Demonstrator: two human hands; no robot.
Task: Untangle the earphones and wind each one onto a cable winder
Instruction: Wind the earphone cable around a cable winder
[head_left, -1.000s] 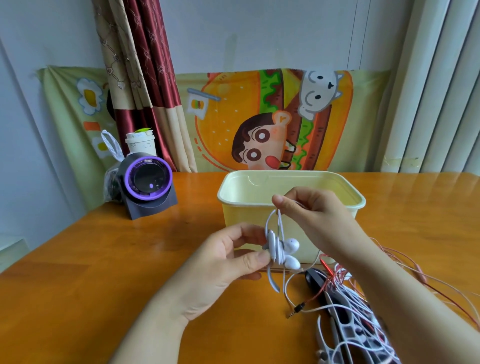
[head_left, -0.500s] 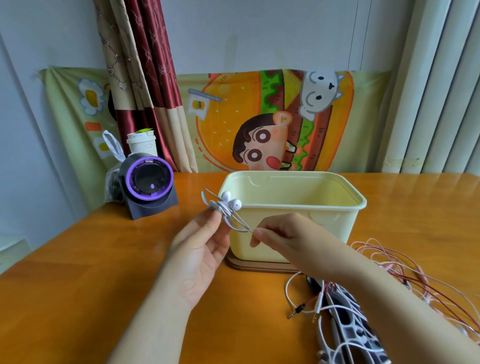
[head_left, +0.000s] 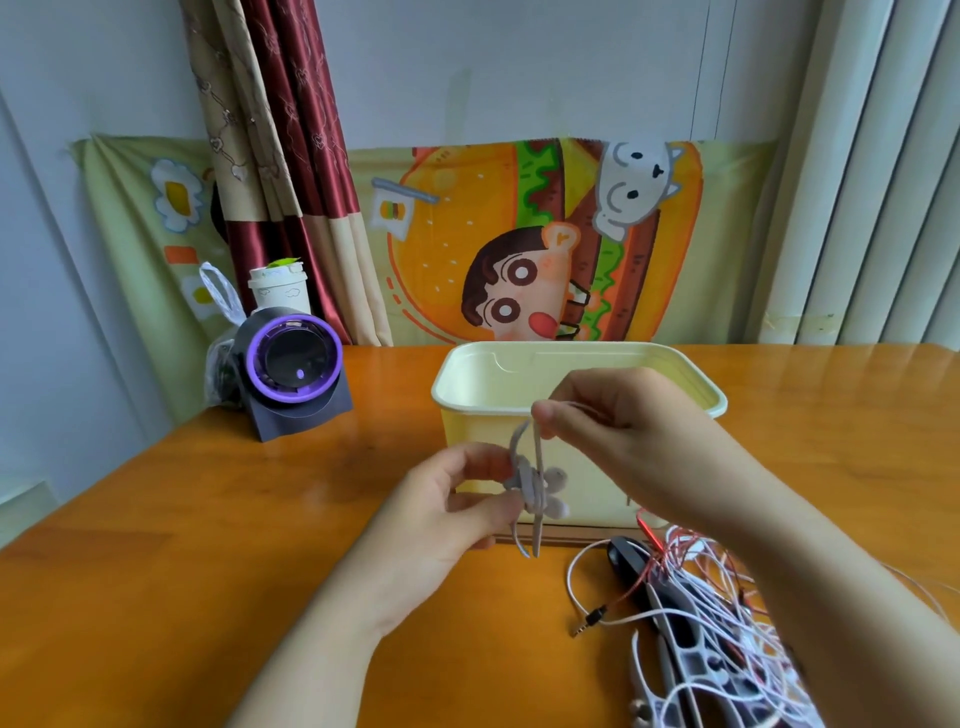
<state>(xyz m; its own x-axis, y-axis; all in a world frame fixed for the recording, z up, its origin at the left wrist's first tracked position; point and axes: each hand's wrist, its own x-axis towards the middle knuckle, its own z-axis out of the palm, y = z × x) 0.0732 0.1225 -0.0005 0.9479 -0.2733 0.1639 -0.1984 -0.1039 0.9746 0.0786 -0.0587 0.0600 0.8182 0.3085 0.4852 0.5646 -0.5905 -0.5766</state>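
Both hands have dropped from the bin's left corner to its front since half a second ago, and the right hand (head_left: 623, 431) now sits above the left hand (head_left: 447, 514).

Head view, the only one: the left hand pinches a small cable winder (head_left: 525, 486) between thumb and fingers, just in front of a cream bin (head_left: 493, 379) on an orange wooden table (head_left: 208, 545). The right hand pinches a loop of white earphone cable (head_left: 537, 447), drawn up from the winder. Two earbuds (head_left: 557, 475) sit against the winder's right side.

To wind well, I judge the cable should be kept taut, each turn laid beside the last, with the winder gripped firmly.

Counted: one bin, one winder in hand, two earbuds on it, and one loose jack plug (head_left: 589, 621) on the table. At lower right, one tangle of white and red cables (head_left: 717, 597) lies over a black object (head_left: 626, 556). I cannot tell how many earphones or spare winders it holds.
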